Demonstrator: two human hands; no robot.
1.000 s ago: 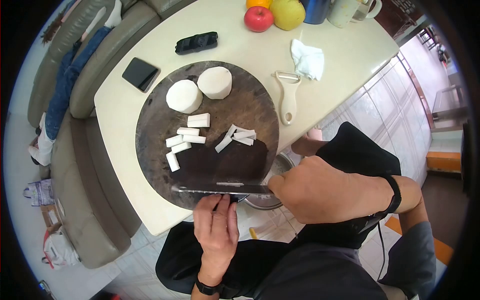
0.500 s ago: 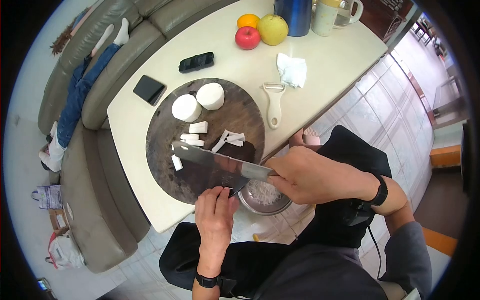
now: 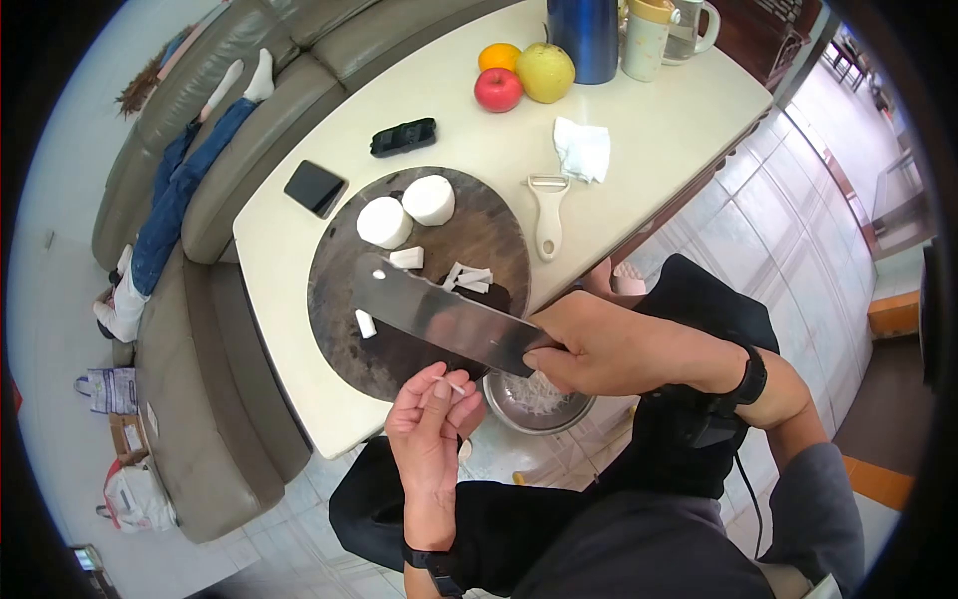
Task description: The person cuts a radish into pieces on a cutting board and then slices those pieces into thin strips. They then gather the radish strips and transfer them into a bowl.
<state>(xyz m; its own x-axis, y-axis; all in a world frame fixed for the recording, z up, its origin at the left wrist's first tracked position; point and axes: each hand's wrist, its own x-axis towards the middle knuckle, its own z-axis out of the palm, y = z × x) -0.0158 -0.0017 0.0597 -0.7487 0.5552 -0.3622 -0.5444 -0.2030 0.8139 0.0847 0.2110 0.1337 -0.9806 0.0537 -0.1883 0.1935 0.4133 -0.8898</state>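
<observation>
My right hand point(image 3: 604, 344) grips the handle of a cleaver point(image 3: 449, 319), its broad blade slanting over the round dark cutting board point(image 3: 489, 215). Just off the board's near edge, my left hand point(image 3: 429, 429) is turned partly palm up and pinches a thin white strip point(image 3: 451, 385). Two thick white rounds point(image 3: 384, 223), which look like white radish, stand on the far side of the board. A small white block point(image 3: 406, 259), a short white piece point(image 3: 365, 323) and several thin white sticks point(image 3: 465, 278) lie nearer. The blade hides part of the board.
A metal bowl point(image 3: 534, 424) with white shreds sits below the table edge. On the table point(image 3: 399, 95) are a peeler point(image 3: 549, 225), a folded tissue point(image 3: 582, 150), a phone point(image 3: 315, 188), a black object point(image 3: 403, 138), fruit and a blue flask point(image 3: 582, 40). Someone lies on the sofa point(image 3: 205, 389).
My left hand has left the board's edge and turned over, showing a thin white strip in its fingertips. The cleaver's blade now lies flatter to view. The view has shifted slightly.
</observation>
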